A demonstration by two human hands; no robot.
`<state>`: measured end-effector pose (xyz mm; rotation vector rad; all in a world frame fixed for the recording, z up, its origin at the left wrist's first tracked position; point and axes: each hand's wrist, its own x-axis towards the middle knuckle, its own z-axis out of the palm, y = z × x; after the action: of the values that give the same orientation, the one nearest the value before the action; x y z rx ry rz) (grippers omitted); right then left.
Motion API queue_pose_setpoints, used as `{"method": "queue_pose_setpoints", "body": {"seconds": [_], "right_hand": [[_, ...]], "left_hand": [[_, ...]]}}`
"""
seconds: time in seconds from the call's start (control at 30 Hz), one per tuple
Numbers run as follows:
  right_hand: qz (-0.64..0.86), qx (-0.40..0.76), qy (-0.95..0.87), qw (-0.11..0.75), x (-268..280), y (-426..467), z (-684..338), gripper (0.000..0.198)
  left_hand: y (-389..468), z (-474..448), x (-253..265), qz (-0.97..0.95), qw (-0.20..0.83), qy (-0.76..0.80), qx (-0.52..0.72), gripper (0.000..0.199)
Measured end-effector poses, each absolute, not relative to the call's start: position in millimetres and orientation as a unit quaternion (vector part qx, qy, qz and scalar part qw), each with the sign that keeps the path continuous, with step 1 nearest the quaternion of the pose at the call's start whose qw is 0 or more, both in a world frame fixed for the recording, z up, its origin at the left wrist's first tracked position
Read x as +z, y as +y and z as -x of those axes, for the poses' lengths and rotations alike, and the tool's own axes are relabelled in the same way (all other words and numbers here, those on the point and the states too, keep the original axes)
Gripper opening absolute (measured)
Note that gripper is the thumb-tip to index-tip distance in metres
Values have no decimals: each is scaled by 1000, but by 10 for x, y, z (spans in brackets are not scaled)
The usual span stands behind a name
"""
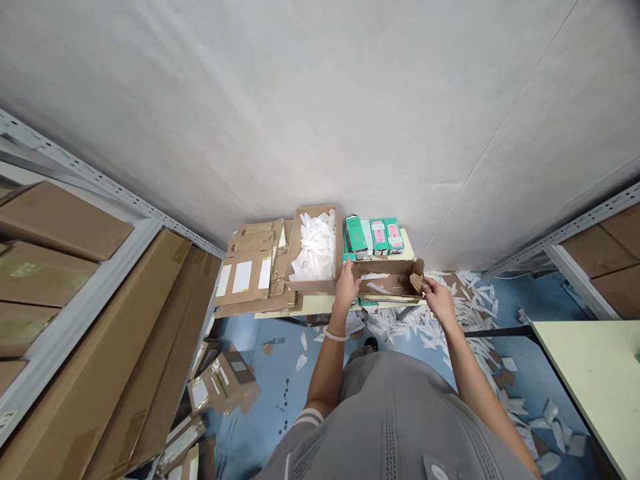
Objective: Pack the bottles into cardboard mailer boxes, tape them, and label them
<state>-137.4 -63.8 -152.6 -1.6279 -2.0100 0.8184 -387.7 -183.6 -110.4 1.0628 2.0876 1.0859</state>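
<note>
A long, open cardboard box [387, 267] lies across the front of the narrow table, with a few white paper strips inside. My left hand [346, 285] grips its left end, fingers over the edge. At the other end, my right hand [440, 300] is closed on a torn brown flap [417, 279] of the same box. Just behind it stand several green cartons [356, 235], some with pink panels. To the left of my left hand, a second cardboard box [339, 243] is filled with crumpled white paper [316, 243].
Flattened cardboard [250, 247] is stacked at the table's left. Racks of brown boxes [65, 220] rise on both sides. Paper scraps [400, 323] litter the blue floor [280, 373], and more boxes [227, 380] lie at lower left. A pale tabletop [595, 367] juts in at right.
</note>
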Motion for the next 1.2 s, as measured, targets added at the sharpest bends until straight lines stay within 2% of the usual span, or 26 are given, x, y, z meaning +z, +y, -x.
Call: {"method": "queue_pose_setpoints", "body": {"seconds": [0.33,0.57,0.87,1.1,1.2], "right_hand": [[597,307,-707,224,-1532,-800,1144,47],[657,293,-639,271,-1385,-810,388,48],[715,236,-529,393,-1154,-1057,-1247,47],[785,197,-376,451,-1231,-1727,-2620,47],[787,205,-280,510,-1317,-2088,-3031,45]], "left_hand": [[-1679,3719,-978,-407,251,797,368,69],[-1259,3083,-840,-488,263,739,383,65],[-672,1506,-552,-624,295,611,388,61],[-447,-62,-610,-708,363,500,341,59],[-458,-665,-637,-746,393,439,310,60]]}}
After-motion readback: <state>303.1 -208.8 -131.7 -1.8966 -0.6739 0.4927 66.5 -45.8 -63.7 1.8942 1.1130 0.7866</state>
